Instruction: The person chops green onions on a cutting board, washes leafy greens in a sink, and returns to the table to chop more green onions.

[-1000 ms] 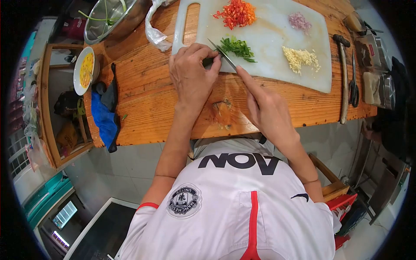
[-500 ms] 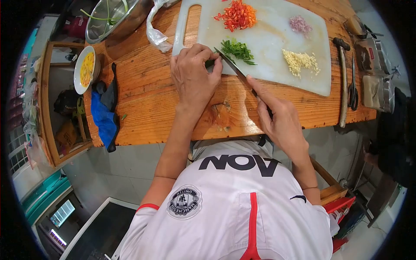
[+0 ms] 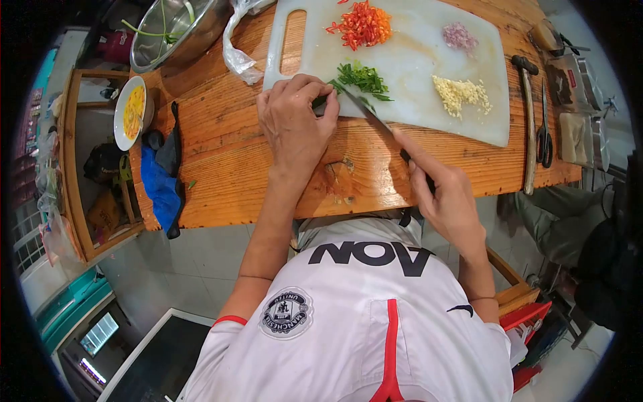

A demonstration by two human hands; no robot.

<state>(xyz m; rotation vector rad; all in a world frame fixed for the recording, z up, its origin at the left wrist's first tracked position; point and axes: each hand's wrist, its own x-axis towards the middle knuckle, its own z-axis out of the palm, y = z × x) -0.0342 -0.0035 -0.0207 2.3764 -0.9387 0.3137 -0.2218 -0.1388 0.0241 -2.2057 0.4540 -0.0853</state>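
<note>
The left hand (image 3: 295, 127) is curled over the near left corner of the cutting board (image 3: 412, 70), fingertips and thumb pinched on a small bunch of greens (image 3: 320, 102) that they partly hide. The right hand (image 3: 441, 191) is closed around the handle of a knife (image 3: 376, 118), its forefinger stretched forward along the top; the blade slants across the board's near edge, with its tip just beside the bunch, though whether they touch I cannot tell. Chopped greens (image 3: 364, 79) lie next to the blade, nearer the board's left edge than its right. Beyond them sits a pile of sliced red chillies (image 3: 362, 27), while minced garlic (image 3: 461, 96) lies toward the near right corner, with chopped onion (image 3: 460, 37) behind it, toward the right edge. By the tabletop's right edge, a hammer (image 3: 529, 127) and scissors (image 3: 545, 137) lie side by side. At the tabletop's left edge are a bowl (image 3: 150, 110) of yellow mixture and, nearer the front corner, a blue and black cloth (image 3: 161, 184).
</note>
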